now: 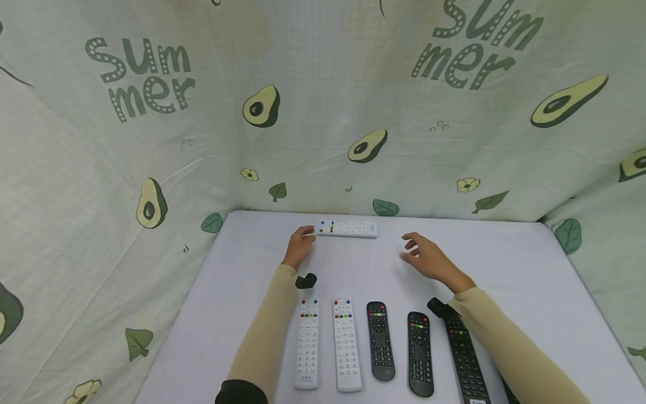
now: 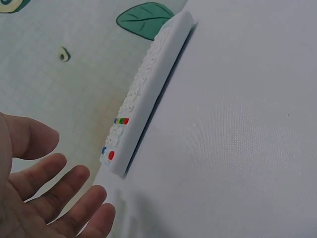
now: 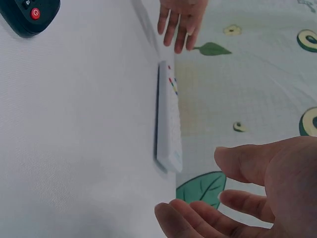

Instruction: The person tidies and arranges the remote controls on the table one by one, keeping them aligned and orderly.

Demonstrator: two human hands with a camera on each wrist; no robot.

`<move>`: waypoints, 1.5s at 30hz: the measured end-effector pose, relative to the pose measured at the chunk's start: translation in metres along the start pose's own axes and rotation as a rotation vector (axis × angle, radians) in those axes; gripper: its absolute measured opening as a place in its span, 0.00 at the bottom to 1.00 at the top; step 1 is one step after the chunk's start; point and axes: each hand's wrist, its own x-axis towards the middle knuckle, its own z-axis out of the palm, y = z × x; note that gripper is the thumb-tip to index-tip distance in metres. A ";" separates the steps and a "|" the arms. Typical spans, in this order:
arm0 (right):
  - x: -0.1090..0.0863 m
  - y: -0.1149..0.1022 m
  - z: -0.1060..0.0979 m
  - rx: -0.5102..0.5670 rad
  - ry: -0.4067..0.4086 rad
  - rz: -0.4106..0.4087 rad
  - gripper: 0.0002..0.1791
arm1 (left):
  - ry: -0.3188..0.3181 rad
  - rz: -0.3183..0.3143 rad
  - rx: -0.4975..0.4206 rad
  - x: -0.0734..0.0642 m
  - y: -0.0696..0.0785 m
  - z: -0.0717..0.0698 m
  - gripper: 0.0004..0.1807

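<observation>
A white remote control [image 1: 348, 228] with rows of small buttons lies crosswise near the table's back edge. Close to its left end is my left hand [image 1: 299, 246], with fingers loosely extended. The left wrist view shows a gap between those fingers [image 2: 74, 191] and the remote's coloured-button end [image 2: 118, 153]. My right hand [image 1: 429, 259] hovers to the right of the same remote, thumb and fingers apart and nothing between them. In the right wrist view the remote [image 3: 169, 124] lies beyond the fingertips, untouched.
Nearer the front lie two white remotes [image 1: 308, 345] [image 1: 346, 345] and several black ones [image 1: 381, 341] [image 1: 420, 353], side by side. A long black remote [image 1: 466, 359] is partly under my right forearm. A printed cloth [image 1: 313, 174] stands behind the white table [image 1: 242, 258].
</observation>
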 end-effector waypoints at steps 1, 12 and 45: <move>0.004 0.001 0.002 0.005 0.003 0.008 0.28 | 0.003 -0.005 0.001 0.001 -0.001 -0.001 0.23; 0.048 0.005 0.026 0.127 -0.008 0.120 0.29 | -0.016 -0.066 0.001 0.006 -0.002 0.001 0.26; 0.099 0.001 0.063 0.322 -0.044 0.237 0.38 | -0.045 -0.106 0.000 0.019 -0.006 0.023 0.28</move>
